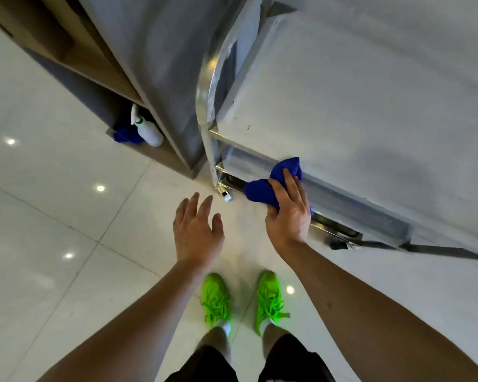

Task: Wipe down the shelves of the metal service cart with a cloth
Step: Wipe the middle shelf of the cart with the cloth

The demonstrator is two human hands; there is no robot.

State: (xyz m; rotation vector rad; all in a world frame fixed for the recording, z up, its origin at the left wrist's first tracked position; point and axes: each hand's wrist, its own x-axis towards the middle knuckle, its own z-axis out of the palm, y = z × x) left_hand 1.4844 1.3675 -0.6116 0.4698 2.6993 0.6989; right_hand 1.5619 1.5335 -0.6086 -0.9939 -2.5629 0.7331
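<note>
The metal service cart fills the upper right, its flat top shelf seen from above and lower shelf edges showing below its near rim. My right hand presses a bunched blue cloth against the near edge of the cart, close to its left corner post. My left hand hovers over the floor to the left of the cart, fingers spread and holding nothing. It touches neither cart nor cloth.
A wooden cabinet stands left of the cart; its low open nook holds a white spray bottle and a second blue cloth. A cart caster sits by the corner. Glossy white floor tiles lie around my green shoes.
</note>
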